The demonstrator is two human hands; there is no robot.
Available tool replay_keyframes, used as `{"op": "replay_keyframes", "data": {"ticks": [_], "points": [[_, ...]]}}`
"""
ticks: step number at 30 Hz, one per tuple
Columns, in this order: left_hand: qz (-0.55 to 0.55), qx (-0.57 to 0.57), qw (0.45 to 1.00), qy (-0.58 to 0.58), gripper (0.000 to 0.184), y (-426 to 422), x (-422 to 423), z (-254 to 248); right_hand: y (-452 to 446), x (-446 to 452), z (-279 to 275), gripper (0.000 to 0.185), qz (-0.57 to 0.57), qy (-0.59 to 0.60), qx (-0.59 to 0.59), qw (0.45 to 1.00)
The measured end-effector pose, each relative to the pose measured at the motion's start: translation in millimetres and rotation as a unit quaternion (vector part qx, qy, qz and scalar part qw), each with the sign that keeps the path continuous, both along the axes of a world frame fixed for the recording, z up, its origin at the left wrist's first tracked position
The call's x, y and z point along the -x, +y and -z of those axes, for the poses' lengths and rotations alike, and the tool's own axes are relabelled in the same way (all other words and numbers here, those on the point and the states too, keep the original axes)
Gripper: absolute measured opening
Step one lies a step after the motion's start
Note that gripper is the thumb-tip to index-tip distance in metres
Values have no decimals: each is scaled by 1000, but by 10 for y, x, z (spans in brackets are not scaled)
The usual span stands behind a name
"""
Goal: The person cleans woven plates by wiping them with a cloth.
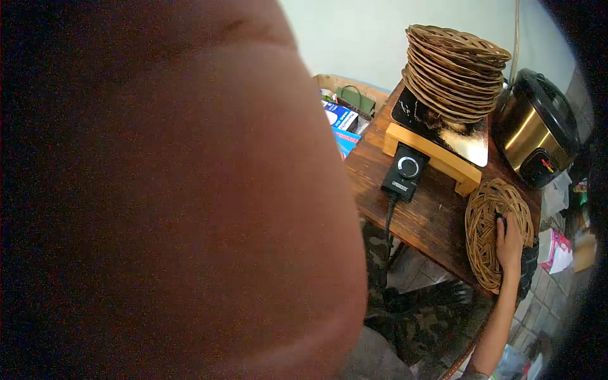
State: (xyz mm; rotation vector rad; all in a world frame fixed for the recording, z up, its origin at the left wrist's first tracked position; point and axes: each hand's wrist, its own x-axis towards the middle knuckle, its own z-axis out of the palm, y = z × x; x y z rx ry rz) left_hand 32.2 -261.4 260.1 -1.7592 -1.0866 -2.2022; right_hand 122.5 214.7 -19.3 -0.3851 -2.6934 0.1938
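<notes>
Very close to the lens, a large blurred expanse of skin, seemingly my left hand, covers the left half of the view; its fingers cannot be made out. My right hand rests over an oval woven wicker plate at the table's right front corner. Its fingers are curled round a small black object whose kind is unclear, pressed against the plate's inside. A dark item lies beside the wrist, partly hidden.
A tall stack of wicker plates stands on a black glossy panel with a wooden frame. In front lies a black dial controller with a cord. A rice cooker is at right. Boxes sit behind the wooden table.
</notes>
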Motion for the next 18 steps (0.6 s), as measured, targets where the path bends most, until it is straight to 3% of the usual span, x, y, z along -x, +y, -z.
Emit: {"op": "replay_keyframes", "data": {"ticks": [2,11,14,18], "points": [[0,0,1000,-1,74,-9,-12,-1,-146,13,-227,37,53,-101,99,988],[-4,-1,1000,2,75,-40,-24,-4,2,8,-35,35,50,-73,47,995],[-7,0,1000,2,75,-47,-33,-5,-117,11,-218,38,45,-93,112,988],[-10,-1,1000,5,75,-60,-51,-13,-49,4,-146,39,39,-95,97,990]]}}
